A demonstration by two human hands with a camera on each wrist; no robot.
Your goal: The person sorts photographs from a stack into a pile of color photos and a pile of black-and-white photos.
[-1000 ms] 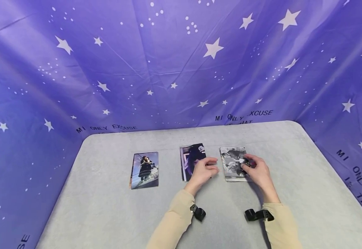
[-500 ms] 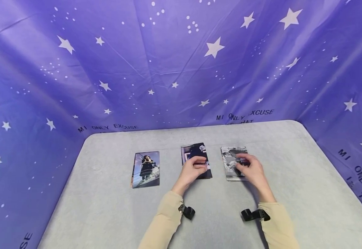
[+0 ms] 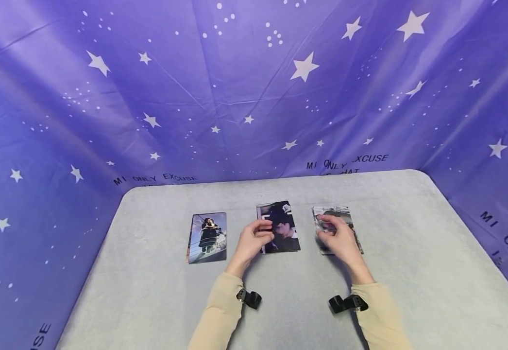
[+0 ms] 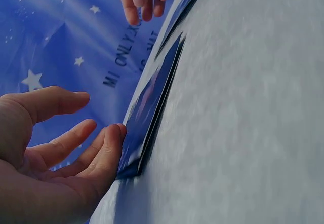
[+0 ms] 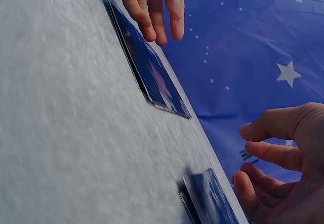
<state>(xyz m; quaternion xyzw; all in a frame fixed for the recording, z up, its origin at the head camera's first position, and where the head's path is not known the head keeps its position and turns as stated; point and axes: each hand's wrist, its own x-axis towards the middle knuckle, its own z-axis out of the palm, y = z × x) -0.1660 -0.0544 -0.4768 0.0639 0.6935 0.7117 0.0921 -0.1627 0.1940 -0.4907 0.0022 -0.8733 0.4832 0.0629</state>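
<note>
One photo-card stack (image 3: 285,235) reaches rightward from under the left hand (image 3: 248,243), another stack (image 3: 337,211) lies beneath the right hand (image 3: 340,242), each hand's thumb and fingers parted, holding nothing, and such light, slick, bendable-looking sheets would, I'd guess, pinch best by their long edges.

Right hand (image 5: 292,159) hanging out lower right, fingers loosely bent, near some blurry cards (image 5: 210,198) at the bottom. Left hand (image 5: 155,6)'s up top by another card stack (image 5: 152,74). Grey tabletop (image 5: 66,107) left, starry blue cloth (image 5: 243,46) right.
</note>
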